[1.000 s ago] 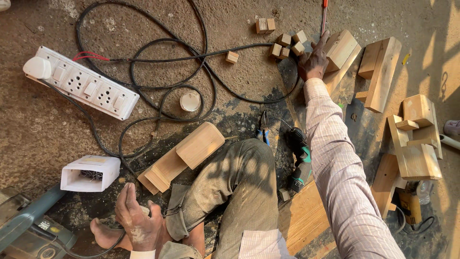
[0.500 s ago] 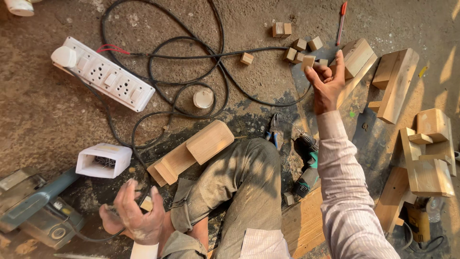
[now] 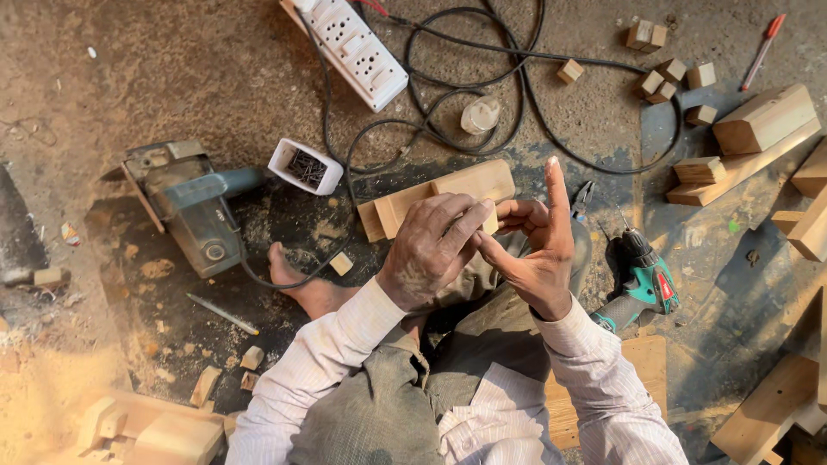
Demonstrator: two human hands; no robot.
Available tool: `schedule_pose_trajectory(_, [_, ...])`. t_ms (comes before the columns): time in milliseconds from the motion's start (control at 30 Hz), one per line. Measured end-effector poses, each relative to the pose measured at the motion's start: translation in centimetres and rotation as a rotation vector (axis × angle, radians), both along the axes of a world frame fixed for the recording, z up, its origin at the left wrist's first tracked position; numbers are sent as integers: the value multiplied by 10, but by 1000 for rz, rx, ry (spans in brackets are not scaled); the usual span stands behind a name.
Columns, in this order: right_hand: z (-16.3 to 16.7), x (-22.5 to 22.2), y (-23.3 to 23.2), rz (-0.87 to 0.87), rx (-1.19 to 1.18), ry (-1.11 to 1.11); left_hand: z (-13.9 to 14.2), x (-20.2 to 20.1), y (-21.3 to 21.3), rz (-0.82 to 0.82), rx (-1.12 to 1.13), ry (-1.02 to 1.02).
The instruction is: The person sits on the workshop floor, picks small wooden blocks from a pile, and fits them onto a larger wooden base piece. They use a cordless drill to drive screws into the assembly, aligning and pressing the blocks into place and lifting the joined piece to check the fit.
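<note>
My left hand [image 3: 428,251] and my right hand [image 3: 536,256] meet above my bent knee. Between their fingertips sits a small pale wooden block [image 3: 490,223], mostly hidden by my left fingers. The left fingers pinch it; the right hand's curled fingers touch it while its index finger points straight up. Just beyond the hands, a notched wooden piece [image 3: 435,196] lies on the floor.
A blue-grey power tool [image 3: 191,213] and a white box of nails [image 3: 305,165] lie at left. A green cordless drill [image 3: 643,282] is at right. A white power strip [image 3: 354,45], black cables [image 3: 517,96], small wood blocks [image 3: 665,74], a red pen [image 3: 763,45] and larger wood pieces [image 3: 763,120] lie beyond.
My right hand came back from the pile of small blocks at the far right to the middle. My left hand rose from beside my foot to meet it. The view shifted left.
</note>
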State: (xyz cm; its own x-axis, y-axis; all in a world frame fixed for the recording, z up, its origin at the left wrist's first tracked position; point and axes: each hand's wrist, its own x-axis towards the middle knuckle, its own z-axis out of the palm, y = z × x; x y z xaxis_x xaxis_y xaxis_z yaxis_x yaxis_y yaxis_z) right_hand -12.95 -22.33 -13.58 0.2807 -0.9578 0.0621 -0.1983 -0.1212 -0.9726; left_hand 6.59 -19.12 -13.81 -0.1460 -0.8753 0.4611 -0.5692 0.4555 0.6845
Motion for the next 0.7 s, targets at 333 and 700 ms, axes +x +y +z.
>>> schedule_pose_trajectory(333, [-19,-47,35,-149,-38,-48,-40,45,29,237,84,217])
schedule_pose_trajectory(700, [-96,-201,119,-798,-28,397,-93,69,37,289,220,257])
